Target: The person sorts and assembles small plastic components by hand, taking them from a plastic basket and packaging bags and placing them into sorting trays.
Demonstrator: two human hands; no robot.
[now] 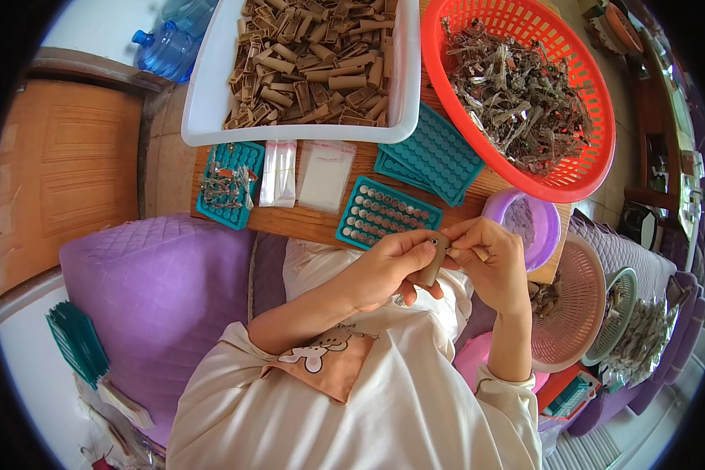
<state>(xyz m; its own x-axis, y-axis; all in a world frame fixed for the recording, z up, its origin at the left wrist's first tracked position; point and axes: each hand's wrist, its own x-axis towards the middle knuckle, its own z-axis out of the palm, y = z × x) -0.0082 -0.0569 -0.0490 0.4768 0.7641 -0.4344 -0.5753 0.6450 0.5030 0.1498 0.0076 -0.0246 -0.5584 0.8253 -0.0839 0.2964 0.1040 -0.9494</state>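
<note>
A brown half-tube plastic casing (pixel 433 268) is gripped in my left hand (pixel 384 266), the thumb pressed along its side. A small round metal bit shows near its upper end. My right hand (pixel 489 251) is closed in a pinch at that end, fingertips against the casing; whatever is between them is too small to make out. Just beyond my hands on the wooden table (pixel 309 229) lies a teal tray (pixel 432 215) with rows of round silver pieces in its wells.
A white tub (pixel 301 135) of similar brown casings stands at the back, beside a red basket (pixel 444 106) of clear-wrapped parts. Teal trays (pixel 439 145), plastic bags (pixel 323 176) and a purple bowl (pixel 551 239) surround the work. More baskets (pixel 583 301) stand at right.
</note>
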